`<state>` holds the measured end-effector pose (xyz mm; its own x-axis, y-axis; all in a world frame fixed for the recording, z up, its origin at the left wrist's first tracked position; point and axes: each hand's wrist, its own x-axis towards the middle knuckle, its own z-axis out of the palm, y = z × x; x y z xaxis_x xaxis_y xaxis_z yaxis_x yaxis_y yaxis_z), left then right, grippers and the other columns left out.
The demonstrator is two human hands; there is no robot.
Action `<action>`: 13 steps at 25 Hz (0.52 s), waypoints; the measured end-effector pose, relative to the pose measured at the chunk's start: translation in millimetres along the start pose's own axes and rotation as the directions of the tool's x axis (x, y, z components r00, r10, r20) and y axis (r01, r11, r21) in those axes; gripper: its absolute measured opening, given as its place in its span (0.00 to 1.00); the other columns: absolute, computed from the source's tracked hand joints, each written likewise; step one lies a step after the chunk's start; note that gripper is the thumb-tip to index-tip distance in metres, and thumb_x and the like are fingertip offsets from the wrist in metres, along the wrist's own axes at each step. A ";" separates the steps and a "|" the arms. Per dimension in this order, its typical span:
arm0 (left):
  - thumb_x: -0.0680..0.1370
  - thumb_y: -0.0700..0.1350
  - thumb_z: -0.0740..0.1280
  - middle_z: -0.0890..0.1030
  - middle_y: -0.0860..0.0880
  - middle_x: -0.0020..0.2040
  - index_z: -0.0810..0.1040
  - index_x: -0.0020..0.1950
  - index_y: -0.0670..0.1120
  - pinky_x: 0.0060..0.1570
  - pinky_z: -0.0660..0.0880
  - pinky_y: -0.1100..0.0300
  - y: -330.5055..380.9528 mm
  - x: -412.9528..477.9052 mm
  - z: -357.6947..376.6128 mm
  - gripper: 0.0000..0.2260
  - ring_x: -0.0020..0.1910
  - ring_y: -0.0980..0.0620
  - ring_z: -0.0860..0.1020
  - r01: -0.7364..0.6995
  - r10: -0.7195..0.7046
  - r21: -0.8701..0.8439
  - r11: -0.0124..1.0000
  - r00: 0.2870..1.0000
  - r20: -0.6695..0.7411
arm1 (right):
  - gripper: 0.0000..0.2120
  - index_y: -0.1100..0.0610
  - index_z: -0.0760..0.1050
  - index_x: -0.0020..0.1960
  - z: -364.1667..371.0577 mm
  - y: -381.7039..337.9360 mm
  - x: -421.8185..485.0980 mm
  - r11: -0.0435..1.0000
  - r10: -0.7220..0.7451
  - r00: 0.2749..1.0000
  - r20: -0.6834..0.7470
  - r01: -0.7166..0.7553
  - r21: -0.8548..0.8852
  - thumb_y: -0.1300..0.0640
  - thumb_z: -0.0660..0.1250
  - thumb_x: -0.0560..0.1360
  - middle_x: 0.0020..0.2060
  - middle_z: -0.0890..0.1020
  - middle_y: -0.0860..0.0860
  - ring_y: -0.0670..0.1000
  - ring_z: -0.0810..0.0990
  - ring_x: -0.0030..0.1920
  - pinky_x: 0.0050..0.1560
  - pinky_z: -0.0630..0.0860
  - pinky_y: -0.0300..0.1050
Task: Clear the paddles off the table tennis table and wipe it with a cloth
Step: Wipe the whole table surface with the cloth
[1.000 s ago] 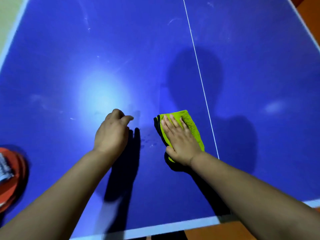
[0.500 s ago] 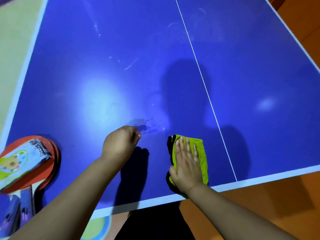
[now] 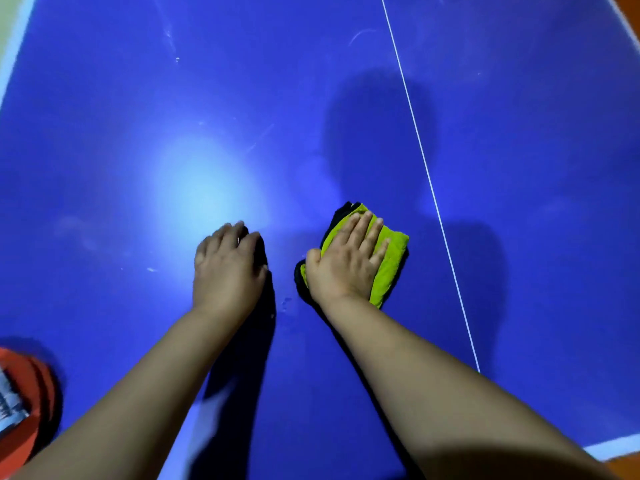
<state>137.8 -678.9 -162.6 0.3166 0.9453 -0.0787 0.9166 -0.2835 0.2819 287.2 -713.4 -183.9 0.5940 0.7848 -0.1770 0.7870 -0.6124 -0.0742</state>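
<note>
A person's right hand [image 3: 346, 261] presses flat, fingers straight, on a folded green cloth [image 3: 391, 268] lying under the palm on the blue table tennis table [image 3: 519, 168], left of its white centre line [image 3: 426, 168]. The left hand [image 3: 227, 268] rests just beside it, fingers loosely bent, holding nothing. A red paddle [image 3: 38, 386] lies at the near-left edge.

**No Legible Wording on My Counter**

Nothing in front of me can be read. The only print in sight is on a pale packet [image 3: 10, 400] lying on the red paddle [image 3: 40, 386] at the lower left edge. Its dark marks are cut off by the frame and too blurred to make out. The blue counter [image 3: 138, 98] bears just a thin white centre line [image 3: 420, 150].
</note>
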 end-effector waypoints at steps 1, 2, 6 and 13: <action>0.71 0.47 0.69 0.65 0.43 0.72 0.70 0.66 0.46 0.69 0.51 0.46 0.6 17.4 -1.4 0.24 0.73 0.42 0.57 0.039 -0.040 0.037 0.999 0.999 0.019 | 0.41 0.64 0.42 0.77 -1.7 -7.4 21.8 1.000 0.006 1.000 -0.006 -0.006 0.005 0.46 0.56 0.74 0.77 0.43 0.60 0.60 0.37 0.76 0.73 0.36 0.60; 0.71 0.50 0.70 0.59 0.43 0.74 0.65 0.70 0.46 0.70 0.46 0.45 0.0 35.1 -4.3 0.29 0.74 0.43 0.52 0.094 -0.097 0.069 0.993 0.994 0.044 | 0.41 0.64 0.42 0.77 -2.9 -14.3 42.3 1.000 0.007 1.000 -0.005 -0.007 0.007 0.46 0.56 0.74 0.77 0.44 0.59 0.60 0.38 0.77 0.73 0.36 0.59; 0.69 0.55 0.72 0.49 0.46 0.77 0.54 0.76 0.46 0.71 0.43 0.46 -12.7 91.5 -14.0 0.42 0.75 0.47 0.45 0.208 -0.218 0.084 0.975 0.965 0.144 | 0.41 0.64 0.44 0.77 -9.7 -37.6 117.0 1.000 -0.011 1.000 -0.024 0.011 0.007 0.45 0.56 0.74 0.77 0.45 0.59 0.59 0.39 0.77 0.73 0.38 0.59; 0.68 0.56 0.73 0.46 0.48 0.78 0.50 0.76 0.45 0.73 0.45 0.53 -19.0 113.1 -14.4 0.46 0.76 0.52 0.45 0.150 -0.162 0.068 0.986 0.960 0.229 | 0.39 0.61 0.45 0.78 -23.9 -73.0 225.3 0.987 -0.161 0.987 -0.020 0.160 -0.024 0.43 0.56 0.75 0.78 0.46 0.56 0.57 0.41 0.77 0.74 0.38 0.58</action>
<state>152.6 -564.2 -163.0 0.2115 0.9164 -0.3398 0.9682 -0.1489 0.2012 367.5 -489.6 -194.9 0.4631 0.8746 -0.1435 0.8757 -0.4765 -0.0782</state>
